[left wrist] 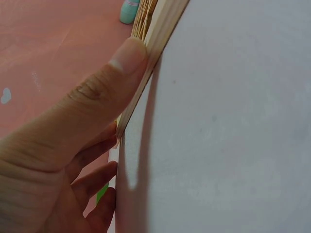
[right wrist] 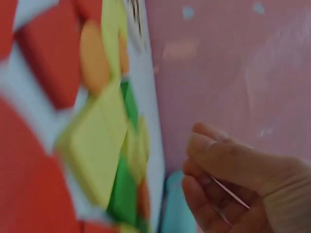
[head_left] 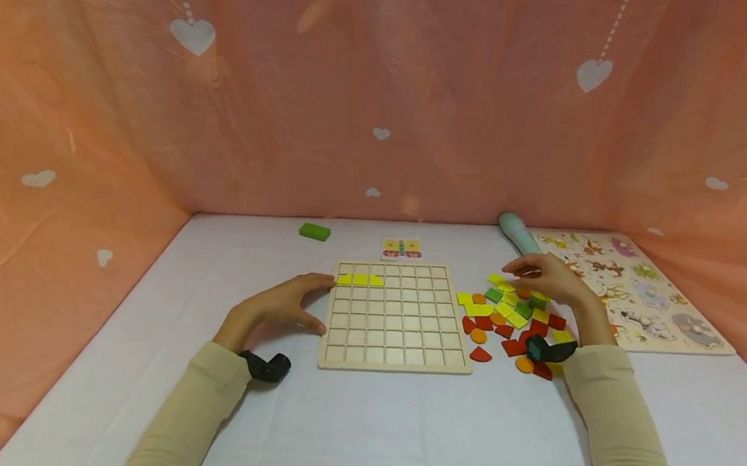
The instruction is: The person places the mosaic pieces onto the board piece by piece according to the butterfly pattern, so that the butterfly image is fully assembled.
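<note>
A wooden grid board [head_left: 407, 309] lies on the white table, with three yellow pieces [head_left: 360, 280] side by side near its upper left corner. At the board's left edge is my left hand [head_left: 282, 303], thumb against the rim and fingers spread along it. My right hand [head_left: 548, 278] hovers above the far side of a loose heap of flat red, orange, yellow and green pieces [head_left: 517, 320]. In the right wrist view its thumb [right wrist: 223, 158] and fingers are loosely bent, and no piece shows between them.
Behind the board lies a small card with a butterfly pattern [head_left: 402, 248]. A green block [head_left: 314, 232] is at the back left. To the right are an animal puzzle board [head_left: 647, 295] and a mint-coloured rounded object [head_left: 517, 233]. Pink cloth [head_left: 386, 99] hangs around the table.
</note>
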Available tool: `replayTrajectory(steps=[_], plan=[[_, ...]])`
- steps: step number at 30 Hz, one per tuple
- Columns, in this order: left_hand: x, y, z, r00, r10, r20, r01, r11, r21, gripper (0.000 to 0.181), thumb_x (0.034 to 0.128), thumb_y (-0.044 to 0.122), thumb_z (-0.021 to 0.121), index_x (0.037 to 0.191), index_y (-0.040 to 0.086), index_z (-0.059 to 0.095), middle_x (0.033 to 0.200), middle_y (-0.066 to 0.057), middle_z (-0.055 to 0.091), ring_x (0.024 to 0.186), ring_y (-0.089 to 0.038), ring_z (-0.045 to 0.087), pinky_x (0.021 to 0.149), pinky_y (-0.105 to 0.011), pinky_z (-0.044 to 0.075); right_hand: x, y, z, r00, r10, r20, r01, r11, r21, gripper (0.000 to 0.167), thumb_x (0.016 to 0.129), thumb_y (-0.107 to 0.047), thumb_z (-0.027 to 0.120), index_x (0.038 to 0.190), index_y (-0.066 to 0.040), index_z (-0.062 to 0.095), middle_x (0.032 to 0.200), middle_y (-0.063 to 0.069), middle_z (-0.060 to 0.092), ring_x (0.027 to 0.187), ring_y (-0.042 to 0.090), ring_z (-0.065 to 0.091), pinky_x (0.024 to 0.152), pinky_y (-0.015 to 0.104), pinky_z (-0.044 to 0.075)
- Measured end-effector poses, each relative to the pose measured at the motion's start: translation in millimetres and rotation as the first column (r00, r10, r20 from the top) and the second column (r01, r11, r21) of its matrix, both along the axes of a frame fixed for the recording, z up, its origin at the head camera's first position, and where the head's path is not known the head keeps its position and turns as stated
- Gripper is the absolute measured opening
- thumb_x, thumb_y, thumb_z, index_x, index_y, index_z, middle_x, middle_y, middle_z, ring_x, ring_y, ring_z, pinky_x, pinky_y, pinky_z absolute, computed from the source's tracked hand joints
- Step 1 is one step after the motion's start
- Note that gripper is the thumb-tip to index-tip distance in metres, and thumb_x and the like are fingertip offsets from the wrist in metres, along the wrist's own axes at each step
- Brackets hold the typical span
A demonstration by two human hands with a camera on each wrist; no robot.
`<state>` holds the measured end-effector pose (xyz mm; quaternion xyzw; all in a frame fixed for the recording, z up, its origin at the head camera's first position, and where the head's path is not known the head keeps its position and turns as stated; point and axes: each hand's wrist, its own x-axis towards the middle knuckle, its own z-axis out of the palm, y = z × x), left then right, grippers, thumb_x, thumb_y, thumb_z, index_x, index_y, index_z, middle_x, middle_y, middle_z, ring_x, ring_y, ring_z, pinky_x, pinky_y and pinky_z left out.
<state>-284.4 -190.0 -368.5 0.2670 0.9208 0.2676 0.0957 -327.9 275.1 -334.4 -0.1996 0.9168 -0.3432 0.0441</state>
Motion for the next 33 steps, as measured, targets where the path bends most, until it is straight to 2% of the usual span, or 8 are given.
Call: replayTrajectory(steps=[3,8,15,20,28,33], plan=[[0.8,0.3,1.0,1.000,-0.008,-0.005,0.008,1.000,0.000,0.089,0.0687,0.031,0.083,0.140,0.001,0.038,0.146,-0.017,0.035,0.137,-0.034,0.025,0.113,-0.049,0.020,0.0,9.4,-7.4,0.999,-0.008,0.039,0.007,0.999,0.036,0.028,0.089,-0.009,0.062,0.115,0.004,0.062,0.113,0.021,0.062,0.100,0.032,0.059,0.086,0.036,0.052],[1.0,1.0,2.4,1.000,-0.016,-0.011,0.016,1.000,-0.003,0.089,0.0690,0.030,0.083,0.140,0.000,0.038,0.147,-0.017,0.034,0.137,-0.035,0.025,0.112,-0.049,0.021,-0.9,14.6,-11.6,0.997,-0.011,0.080,0.006,0.998,0.065,0.029,0.088,-0.008,0.063,0.115,0.003,0.062,0.112,0.020,0.063,0.100,0.030,0.057,0.089,0.042,0.050],[0.7,1.7,1.7,1.000,-0.010,-0.014,0.010,1.000,-0.007,0.089,0.0686,0.029,0.083,0.140,0.000,0.038,0.147,-0.018,0.034,0.137,-0.035,0.025,0.113,-0.048,0.020,-1.3,14.0,-13.1,0.997,-0.032,0.076,0.026,0.996,0.082,0.027,0.088,-0.006,0.062,0.114,0.004,0.062,0.110,0.020,0.063,0.096,0.028,0.057,0.088,0.040,0.050],[0.6,0.9,1.0,1.000,-0.005,-0.014,0.005,1.000,-0.010,0.089,0.0687,0.029,0.083,0.140,0.000,0.038,0.147,-0.017,0.033,0.137,-0.035,0.025,0.113,-0.048,0.020,-1.8,11.7,-12.8,0.998,-0.040,0.058,0.034,0.995,0.094,0.025,0.088,-0.007,0.063,0.110,0.004,0.064,0.105,0.018,0.065,0.091,0.025,0.057,0.084,0.034,0.051],[1.3,0.4,2.3,1.000,-0.007,-0.008,0.007,1.000,-0.007,0.089,0.0693,0.030,0.082,0.141,0.001,0.037,0.147,-0.017,0.034,0.137,-0.034,0.025,0.113,-0.048,0.021,-6.0,-5.2,-1.1,0.998,-0.052,-0.037,0.053,0.998,0.036,0.028,0.089,-0.013,0.064,0.110,0.005,0.064,0.101,0.016,0.065,0.088,0.025,0.058,0.077,0.026,0.050],[2.0,1.2,2.5,1.000,0.001,0.006,-0.001,1.000,-0.005,0.089,0.0696,0.030,0.082,0.141,0.002,0.038,0.147,-0.017,0.033,0.138,-0.034,0.024,0.113,-0.048,0.020,-12.7,-41.1,12.5,0.991,0.023,-0.132,-0.024,1.000,-0.011,0.025,0.089,-0.015,0.064,0.106,0.004,0.066,0.102,0.016,0.067,0.091,0.027,0.062,0.080,0.032,0.052]])
